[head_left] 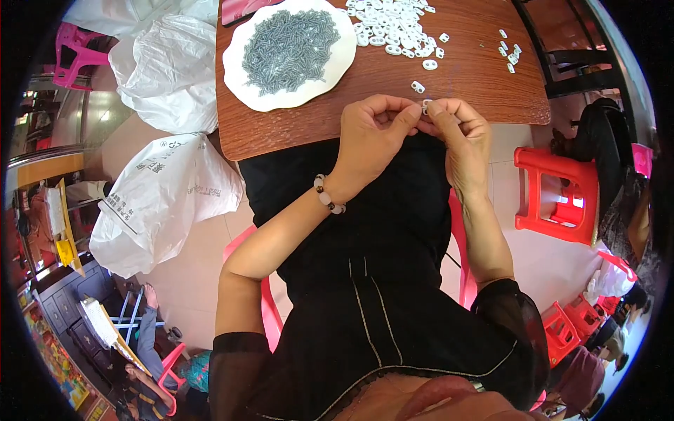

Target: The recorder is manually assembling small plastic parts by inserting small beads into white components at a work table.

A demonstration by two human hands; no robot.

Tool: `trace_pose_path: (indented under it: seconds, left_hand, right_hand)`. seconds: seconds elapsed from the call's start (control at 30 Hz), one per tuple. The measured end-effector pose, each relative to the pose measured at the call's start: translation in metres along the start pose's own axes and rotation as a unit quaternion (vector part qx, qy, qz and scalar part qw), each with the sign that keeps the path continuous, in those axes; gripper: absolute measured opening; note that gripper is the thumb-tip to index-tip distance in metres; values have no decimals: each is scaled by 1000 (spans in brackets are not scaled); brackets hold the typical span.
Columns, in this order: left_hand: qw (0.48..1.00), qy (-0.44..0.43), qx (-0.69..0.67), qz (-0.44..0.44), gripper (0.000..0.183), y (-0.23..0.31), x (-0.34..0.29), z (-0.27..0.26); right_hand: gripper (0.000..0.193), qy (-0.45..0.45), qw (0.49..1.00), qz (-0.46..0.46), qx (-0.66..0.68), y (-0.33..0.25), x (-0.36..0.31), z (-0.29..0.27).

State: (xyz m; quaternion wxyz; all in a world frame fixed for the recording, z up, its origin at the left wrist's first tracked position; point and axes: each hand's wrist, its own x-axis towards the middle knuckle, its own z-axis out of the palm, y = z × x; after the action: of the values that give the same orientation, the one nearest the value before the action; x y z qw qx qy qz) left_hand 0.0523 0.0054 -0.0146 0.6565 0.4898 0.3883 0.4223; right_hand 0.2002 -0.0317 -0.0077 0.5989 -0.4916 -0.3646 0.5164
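Note:
At the table's near edge, both of my hands meet around a small white plastic piece with holes [426, 104]. My right hand [465, 137] pinches this piece between thumb and fingers. My left hand [372, 133] is closed in a pinch right against it; whatever lies between its fingertips is too small to make out. Just beyond my fingers lies a similar loose white piece [418, 87]. A white scalloped plate [242, 88] at the left holds a heap of small grey, spring-like pieces [291, 52]. Farther back spreads a pile of white pieces [390, 24].
On the brown wooden table [484, 91], several white pieces [511, 56] form a small group at the right. White sacks [165, 203] stand left of the table. A red stool [554, 196] is on the right. Other people sit in the background on both sides.

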Motion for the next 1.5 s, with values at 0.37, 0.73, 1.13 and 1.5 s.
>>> trace_pose_path:
  seconds: [0.37, 0.73, 1.13, 1.5]
  left_hand:
    - [998, -22, -52, -1, 22, -8, 4, -2]
    - [994, -7, -109, -26, 22, 8, 4, 1]
    - [997, -49, -50, -29, 21, 16, 7, -14]
    - [997, -40, -62, -30, 18, 30, 5, -16]
  right_hand:
    - [12, 6, 1000, 6, 13, -8, 2, 1]
    - [12, 74, 996, -46, -21, -28, 16, -27]
    - [10, 63, 983, -41, -167, -28, 31, -34]
    - [13, -38, 926, -196, -321, -32, 2, 18]
